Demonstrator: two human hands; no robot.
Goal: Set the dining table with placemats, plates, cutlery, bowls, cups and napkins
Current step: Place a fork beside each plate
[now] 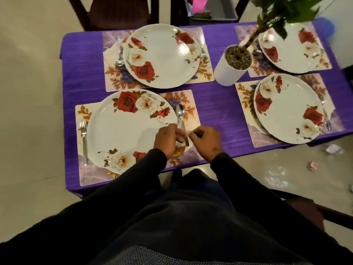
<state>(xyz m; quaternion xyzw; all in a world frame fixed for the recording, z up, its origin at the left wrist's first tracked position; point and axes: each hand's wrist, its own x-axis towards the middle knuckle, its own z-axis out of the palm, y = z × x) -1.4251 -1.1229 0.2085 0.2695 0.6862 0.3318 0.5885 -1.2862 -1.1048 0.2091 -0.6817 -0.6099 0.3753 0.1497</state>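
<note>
Four floral plates sit on four placemats across my purple tabletop (pixel 219 104), and I take the white plant pot (pixel 232 66) as my landmark. Down and to the left of the pot, nearest my body, lies the near-left placemat (pixel 191 100) carrying the near-left plate (pixel 126 129); that setting is where I am working. Straight left of the pot is the far-left plate (pixel 162 54), right of the pot the far-right plate (pixel 292 46), and below-right of it the near-right plate (pixel 286 109).

Cutlery comes next in size. A fork (pixel 84 138) lies on the mat along the side of the near-left plate turned away from the pot. The spoon (pixel 181 119) lies on the side of that plate turned toward the pot, bowl pointing up the table.

My left hand (pixel 166 138) has its fingers curled round the spoon's handle, so that grip is closed on the spoon. My right hand (pixel 205 139) hovers just beside it with fingers curled; whether they pinch the handle end I cannot tell.

I judge the step in hand to be laying cutlery. No bowls, cups or napkins are clearly in sight, so a good share of the task remains. The next move calls for squaring the spoon parallel to the plate's edge, letting go, then bringing the bowls
</note>
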